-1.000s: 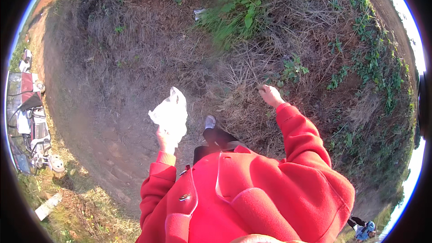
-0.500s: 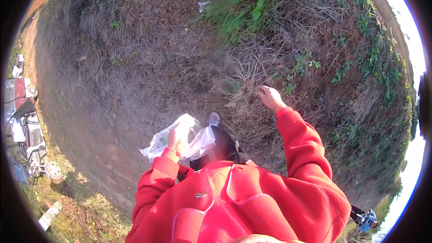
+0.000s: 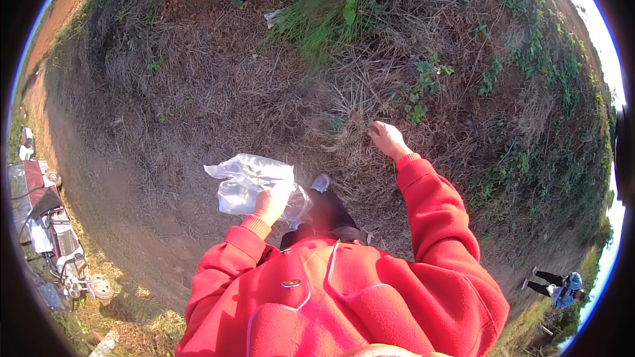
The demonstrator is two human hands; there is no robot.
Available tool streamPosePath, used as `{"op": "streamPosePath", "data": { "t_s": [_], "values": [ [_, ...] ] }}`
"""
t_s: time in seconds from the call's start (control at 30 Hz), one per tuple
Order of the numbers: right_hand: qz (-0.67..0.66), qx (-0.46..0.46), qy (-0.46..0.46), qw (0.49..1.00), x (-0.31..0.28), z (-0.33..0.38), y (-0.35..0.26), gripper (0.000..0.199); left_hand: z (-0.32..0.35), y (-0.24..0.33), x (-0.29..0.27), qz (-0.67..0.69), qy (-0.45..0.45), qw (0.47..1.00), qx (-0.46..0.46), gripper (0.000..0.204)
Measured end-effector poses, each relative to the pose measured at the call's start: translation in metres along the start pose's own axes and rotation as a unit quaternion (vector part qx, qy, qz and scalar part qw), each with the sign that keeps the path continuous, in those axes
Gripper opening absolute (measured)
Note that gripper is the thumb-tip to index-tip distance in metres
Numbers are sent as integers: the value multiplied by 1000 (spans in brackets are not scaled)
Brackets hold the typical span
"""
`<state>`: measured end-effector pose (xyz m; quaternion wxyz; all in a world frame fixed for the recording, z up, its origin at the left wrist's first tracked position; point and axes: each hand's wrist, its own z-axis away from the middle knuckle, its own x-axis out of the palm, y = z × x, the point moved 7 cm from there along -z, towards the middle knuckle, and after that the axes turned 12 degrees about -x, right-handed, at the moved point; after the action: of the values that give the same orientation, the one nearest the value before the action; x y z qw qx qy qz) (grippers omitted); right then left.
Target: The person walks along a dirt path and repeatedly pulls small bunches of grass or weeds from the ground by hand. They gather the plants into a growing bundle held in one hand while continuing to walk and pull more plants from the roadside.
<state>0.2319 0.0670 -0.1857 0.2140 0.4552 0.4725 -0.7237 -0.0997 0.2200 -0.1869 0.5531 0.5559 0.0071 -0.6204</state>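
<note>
Your left hand (image 3: 270,203) is closed on the near right part of a thin, clear plastic bag (image 3: 241,182), which spreads out leftward from your fingers, lit by the sun; I can't tell which edge you have hold of, nor whether anything is inside. To manage it well, keep that grip firm but light, with the mouth turned up, since film this thin could flap in a breeze or slip away. It would also help to carry it a little clear of your shoe (image 3: 321,182), just to its right, so it doesn't snag underfoot. Further right, the dry grass (image 3: 347,109) lies just beside your right hand (image 3: 389,139), whose fingers look drawn together; whether they pinch anything is too small to tell. Keep that wrist loose and the fingertips low, and mind the leafy weed (image 3: 418,89) just beyond.

Against half a second ago, the bag has swung: then it draped to both sides of your left hand, reaching over your leg, and now most of it fans out to the left. Your right hand keeps much the same bent-arm pose near the grass. At the far right, the other person (image 3: 562,289) shows higher in view.
</note>
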Motion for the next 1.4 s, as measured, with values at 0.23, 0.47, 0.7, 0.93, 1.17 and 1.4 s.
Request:
{"op": "streamPosePath", "data": {
  "t_s": [0.23, 0.47, 0.7, 0.93, 1.17, 1.4],
  "values": [
    [41, 60, 17, 997, -57, -22, 58, 27, -68, 75, -23, 106, -36, 994, 8, 20],
    [127, -1, 96, 987, -141, -87, 62, 28, -97, 112, -12, 263, -73, 962, -1, 17],
    [235, -67, 87, 966, -182, -157, 44, 31, -143, 103, -20, 384, -67, 919, -61, 11],
    [261, -140, 86, 951, -189, -270, 38, 23, -194, 49, -23, 285, -54, 949, -123, 14],
    [188, -233, 60, 952, -143, -415, 5, 21, -208, -2, 27, 275, -132, 915, -262, 20],
    [428, -186, -23, 884, -149, -472, 51, 29, -207, -32, 90, 266, -214, 918, -202, 29]
  ]
}}
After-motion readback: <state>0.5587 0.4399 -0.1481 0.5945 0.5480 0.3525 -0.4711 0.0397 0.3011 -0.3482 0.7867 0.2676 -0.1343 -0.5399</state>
